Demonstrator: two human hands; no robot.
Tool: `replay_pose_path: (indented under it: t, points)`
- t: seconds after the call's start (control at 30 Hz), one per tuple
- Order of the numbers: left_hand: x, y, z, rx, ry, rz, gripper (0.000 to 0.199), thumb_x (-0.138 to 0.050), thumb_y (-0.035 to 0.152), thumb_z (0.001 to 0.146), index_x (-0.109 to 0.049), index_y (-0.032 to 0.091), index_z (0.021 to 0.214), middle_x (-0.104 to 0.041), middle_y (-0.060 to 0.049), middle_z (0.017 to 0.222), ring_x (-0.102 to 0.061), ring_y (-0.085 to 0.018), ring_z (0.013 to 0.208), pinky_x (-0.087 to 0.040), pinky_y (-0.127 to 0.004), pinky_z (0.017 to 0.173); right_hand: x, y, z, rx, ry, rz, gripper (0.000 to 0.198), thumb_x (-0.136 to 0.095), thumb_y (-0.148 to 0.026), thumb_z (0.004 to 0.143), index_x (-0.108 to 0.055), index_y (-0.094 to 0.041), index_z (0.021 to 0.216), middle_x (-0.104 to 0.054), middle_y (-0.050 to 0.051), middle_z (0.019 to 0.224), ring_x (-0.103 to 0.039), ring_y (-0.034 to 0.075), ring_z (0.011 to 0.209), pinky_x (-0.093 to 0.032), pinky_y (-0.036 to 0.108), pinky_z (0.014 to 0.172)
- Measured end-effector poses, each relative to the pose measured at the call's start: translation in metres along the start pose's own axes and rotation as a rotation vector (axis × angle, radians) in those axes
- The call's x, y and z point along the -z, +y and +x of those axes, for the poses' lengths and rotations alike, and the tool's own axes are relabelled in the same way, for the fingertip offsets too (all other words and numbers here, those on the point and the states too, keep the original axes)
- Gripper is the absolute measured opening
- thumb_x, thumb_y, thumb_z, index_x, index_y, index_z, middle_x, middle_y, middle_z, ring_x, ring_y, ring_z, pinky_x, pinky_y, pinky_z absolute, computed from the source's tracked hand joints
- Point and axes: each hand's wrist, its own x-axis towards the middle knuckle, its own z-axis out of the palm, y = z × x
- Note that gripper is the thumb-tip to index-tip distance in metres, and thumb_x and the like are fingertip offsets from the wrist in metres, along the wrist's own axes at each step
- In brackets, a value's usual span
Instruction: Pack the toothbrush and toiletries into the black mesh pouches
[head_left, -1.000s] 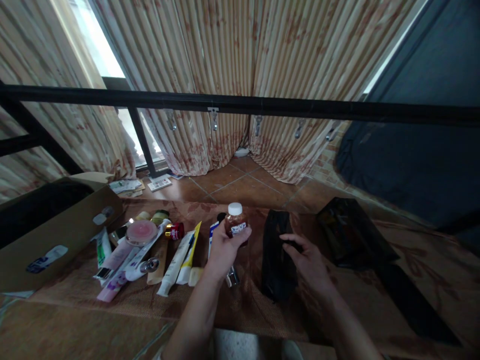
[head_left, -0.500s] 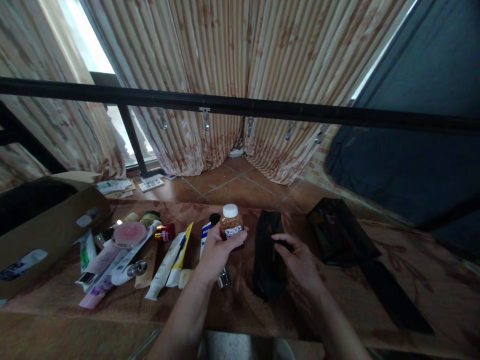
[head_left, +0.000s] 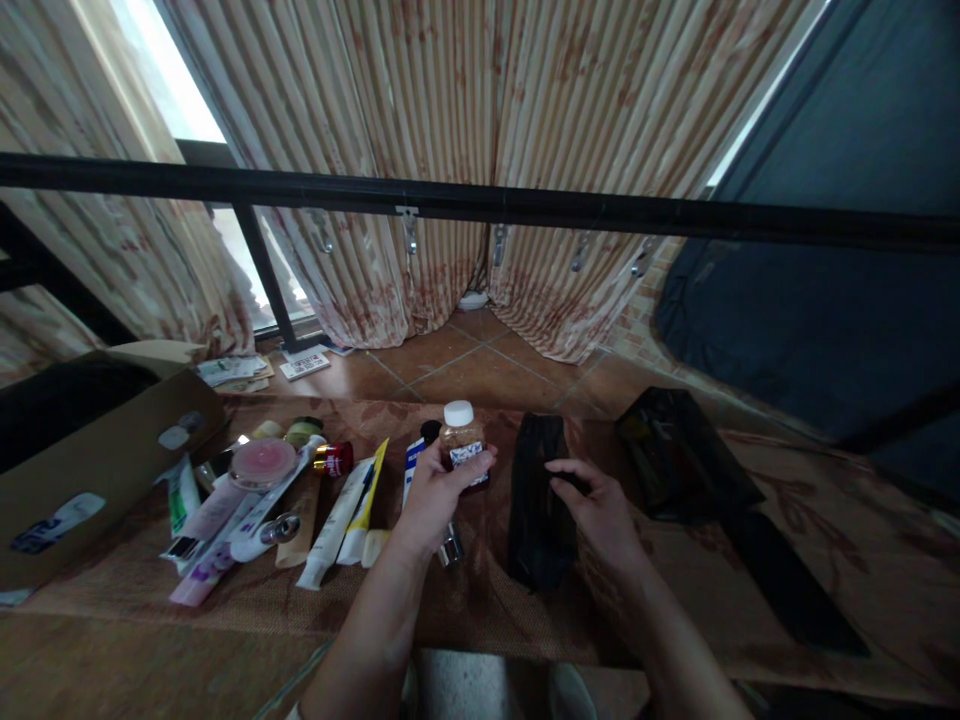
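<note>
My left hand [head_left: 433, 498] is closed around a small clear bottle [head_left: 460, 437] with a white cap and amber contents, held upright with its label partly under my thumb. To its right lies a narrow black pouch [head_left: 531, 530]. The fingers of my right hand [head_left: 600, 515] pinch the pouch's right edge. Beneath and beside my left wrist are a blue-and-white tube [head_left: 412, 462] and a silver-ended item [head_left: 451, 548], both partly hidden. A yellow-and-white tube [head_left: 364, 520] and a white tube [head_left: 334, 530] lie just left of that forearm.
Several cosmetics crowd the cloth at left, among them a pink round jar [head_left: 262, 462] and a red-and-gold jar [head_left: 334, 459]. A cardboard box [head_left: 135, 455] stands beyond them. At right sits a black mesh case [head_left: 679, 460] with its flap spread out. A dark rail [head_left: 480, 199] crosses behind.
The view has shifted slightly. My left hand still holds the bottle, and my right hand stays at the pouch's edge with little visible movement.
</note>
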Motion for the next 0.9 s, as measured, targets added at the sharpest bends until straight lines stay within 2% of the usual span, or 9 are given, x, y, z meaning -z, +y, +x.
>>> replay_pose_path:
  t: [0.17,0.37,0.63,0.8,0.9]
  points:
    - [-0.001,0.001,0.0,-0.008,-0.001,0.01,0.035,-0.082,0.032,0.061,-0.069,0.014,0.088,-0.072,-0.006,0.086,-0.065,-0.017,0.079,-0.047,-0.026,0.072,0.0,-0.001,0.0,-0.007,0.007,0.015,0.021,-0.062,-0.034,0.074,-0.073,-0.023,0.088,-0.074,0.004,0.095,-0.066,0.025,0.092,-0.046,0.038,0.086]
    - [0.0,-0.003,0.001,-0.041,-0.034,0.069,0.035,-0.081,0.032,0.063,-0.067,0.014,0.09,-0.07,-0.004,0.086,-0.062,-0.015,0.078,-0.045,-0.025,0.071,0.0,0.002,0.0,-0.01,-0.004,0.031,0.022,-0.062,-0.034,0.074,-0.073,-0.024,0.091,-0.073,0.004,0.096,-0.065,0.024,0.092,-0.046,0.037,0.085]
    - [0.0,-0.005,0.003,-0.184,-0.035,0.26,0.023,-0.078,0.028,0.067,-0.065,0.015,0.081,-0.064,0.0,0.074,-0.055,-0.013,0.068,-0.042,-0.024,0.066,0.001,0.002,0.0,-0.012,0.001,-0.01,0.022,-0.062,-0.034,0.075,-0.073,-0.024,0.091,-0.073,0.004,0.097,-0.066,0.024,0.09,-0.047,0.036,0.082]
    - [0.003,-0.007,0.006,-0.285,0.08,0.351,0.021,-0.074,0.027,0.071,-0.065,0.017,0.087,-0.065,-0.001,0.079,-0.057,-0.016,0.074,-0.043,-0.025,0.073,0.001,0.0,-0.001,-0.016,-0.01,-0.012,0.023,-0.061,-0.034,0.075,-0.073,-0.023,0.091,-0.074,0.004,0.096,-0.065,0.024,0.09,-0.047,0.036,0.083]
    - [0.007,-0.012,0.01,-0.237,0.158,0.315,0.022,-0.073,0.025,0.069,-0.064,0.019,0.088,-0.065,-0.001,0.08,-0.057,-0.017,0.075,-0.043,-0.026,0.073,0.001,-0.002,-0.001,-0.022,-0.011,-0.004,0.023,-0.061,-0.034,0.075,-0.073,-0.023,0.092,-0.074,0.004,0.094,-0.066,0.024,0.088,-0.048,0.036,0.081]
